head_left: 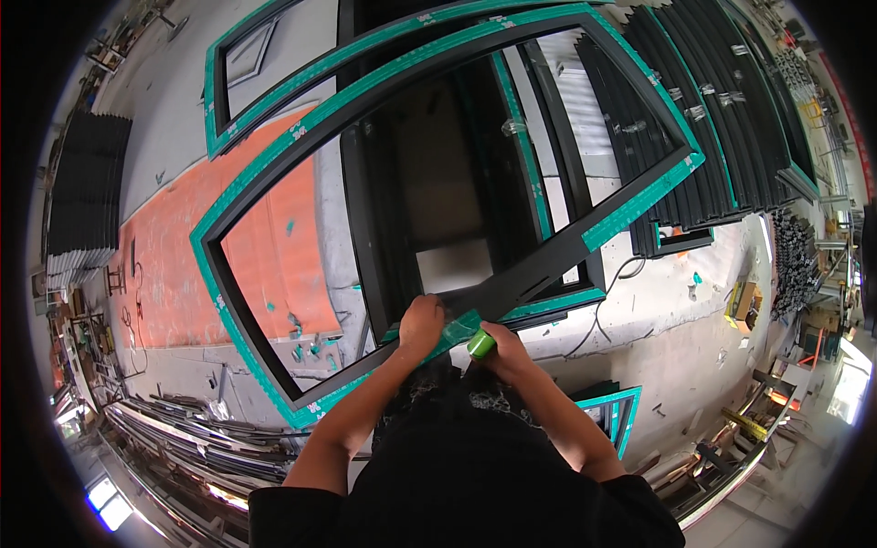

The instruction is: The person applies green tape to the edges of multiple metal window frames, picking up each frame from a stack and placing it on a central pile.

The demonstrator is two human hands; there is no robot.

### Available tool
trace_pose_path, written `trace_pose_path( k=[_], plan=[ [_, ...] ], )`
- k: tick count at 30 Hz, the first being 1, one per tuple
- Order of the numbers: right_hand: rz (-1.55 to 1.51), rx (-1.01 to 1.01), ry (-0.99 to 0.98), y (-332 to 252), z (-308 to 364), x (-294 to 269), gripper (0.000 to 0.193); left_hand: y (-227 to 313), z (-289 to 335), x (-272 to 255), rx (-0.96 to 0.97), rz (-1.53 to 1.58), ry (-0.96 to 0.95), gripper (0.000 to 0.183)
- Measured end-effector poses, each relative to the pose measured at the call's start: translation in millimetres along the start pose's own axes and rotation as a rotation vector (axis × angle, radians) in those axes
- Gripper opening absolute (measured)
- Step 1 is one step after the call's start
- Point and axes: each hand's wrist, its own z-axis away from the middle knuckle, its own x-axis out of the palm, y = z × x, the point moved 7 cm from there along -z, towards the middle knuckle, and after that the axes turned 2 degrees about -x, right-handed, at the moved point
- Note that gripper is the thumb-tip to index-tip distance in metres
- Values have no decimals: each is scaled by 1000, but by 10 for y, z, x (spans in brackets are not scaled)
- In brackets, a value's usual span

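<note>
A large dark window frame lies tilted across in front of me, its outer edge covered in green film. The near bar is bare dark metal from my hands toward the right, with a narrow slot in it. My left hand is curled over this near bar, fingertips partly hidden. Close to its right, my right hand grips a roll of green tape. A shiny strip of green tape stretches along the bar between the roll and my left hand.
Beneath lie more dark frames and an orange sheet. Stacked dark profiles stand at the far right, another stack at the left. A yellow box sits on the right floor; long bars lie at the lower left.
</note>
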Motion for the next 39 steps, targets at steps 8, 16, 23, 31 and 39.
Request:
trace_pose_path(
  k=[8,16,23,31,39],
  plan=[
    [59,-17,91,-15,241,-356,23,68,240,373,-64,-11,-68,19],
    [-29,-46,11,-126,368,-569,18,120,407,563,-107,122,-50,22],
    [57,48,-34,-60,425,-788,31,1,446,423,-232,237,-65,21],
    [-17,325,-71,126,411,-967,38,37,552,408,-344,102,-27,20],
    [-13,449,39,71,429,-1087,28,142,747,778,-385,206,-17,19]
  ],
)
